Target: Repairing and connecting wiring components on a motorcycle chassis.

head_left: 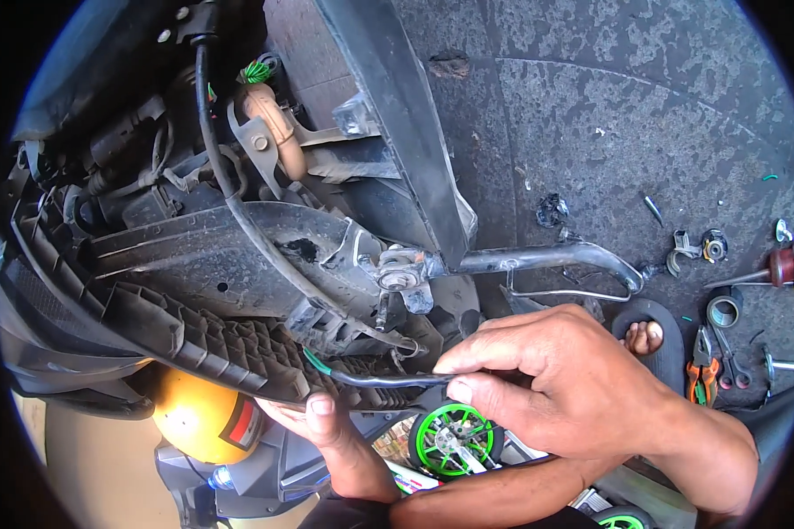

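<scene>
My right hand (547, 375) pinches a black cable (379, 382) between thumb and index finger; the cable's bare green end (316, 361) points left. Below and left, my left hand (331, 436) has its thumb up against the edge of a ribbed black plastic panel (212, 339), its fingers partly hidden beneath it. Just beyond the cable, a thicker black hose (278, 262) curves down over the dusty underside of a motorbike. A metal stand bracket with a bolt (400, 273) sits above my right hand.
On the stained floor at right lie orange-handled pliers (702, 375), scissors (730, 366), a tape roll (723, 310), a red-handled screwdriver (778, 266) and small metal parts. A metal stand bar (556, 256) juts right. A yellow rounded object (190, 410) and green wheel (454, 436) show below.
</scene>
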Demonstrator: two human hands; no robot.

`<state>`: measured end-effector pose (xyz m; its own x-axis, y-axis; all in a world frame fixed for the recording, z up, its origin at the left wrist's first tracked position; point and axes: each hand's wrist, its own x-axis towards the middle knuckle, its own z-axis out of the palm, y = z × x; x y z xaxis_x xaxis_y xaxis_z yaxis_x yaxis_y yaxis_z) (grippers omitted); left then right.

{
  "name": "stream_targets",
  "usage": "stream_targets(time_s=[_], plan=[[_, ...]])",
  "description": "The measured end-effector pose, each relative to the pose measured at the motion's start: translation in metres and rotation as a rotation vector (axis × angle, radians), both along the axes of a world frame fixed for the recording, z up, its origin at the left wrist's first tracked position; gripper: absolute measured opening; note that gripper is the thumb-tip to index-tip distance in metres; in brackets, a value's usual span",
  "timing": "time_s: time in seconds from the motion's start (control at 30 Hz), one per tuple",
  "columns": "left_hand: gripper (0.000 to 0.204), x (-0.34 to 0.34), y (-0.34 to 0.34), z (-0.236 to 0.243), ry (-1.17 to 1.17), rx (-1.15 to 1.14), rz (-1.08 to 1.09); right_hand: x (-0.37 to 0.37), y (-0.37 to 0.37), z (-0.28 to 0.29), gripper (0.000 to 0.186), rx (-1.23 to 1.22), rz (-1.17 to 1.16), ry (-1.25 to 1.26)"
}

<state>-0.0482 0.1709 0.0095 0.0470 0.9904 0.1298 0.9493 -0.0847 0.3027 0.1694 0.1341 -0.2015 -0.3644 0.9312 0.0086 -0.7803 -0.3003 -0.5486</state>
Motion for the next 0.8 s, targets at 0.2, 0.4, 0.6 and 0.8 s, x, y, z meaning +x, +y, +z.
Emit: stream_targets(time_s=[0.2,0.4,0.6,0.8], plan=[[0.126,-0.001,-0.002,-0.008,0.127,0.074,-0.099,-0.012,-0.001,-0.002,0.02,-0.076,0.046,0.158],[0.08,0.001,-0.011,0.002,-0.045,0.017,-0.054,-0.023,-0.001,-0.009,0.018,-0.098,0.04,0.173],[0.077,-0.002,-0.014,0.017,-0.004,-0.023,0.029,-0.034,0.003,-0.01,0.02,-0.113,0.101,0.29],[0.074,0.001,-0.021,0.024,0.011,-0.068,0.096,-0.035,0.0,-0.015,0.019,-0.144,0.163,0.312]])
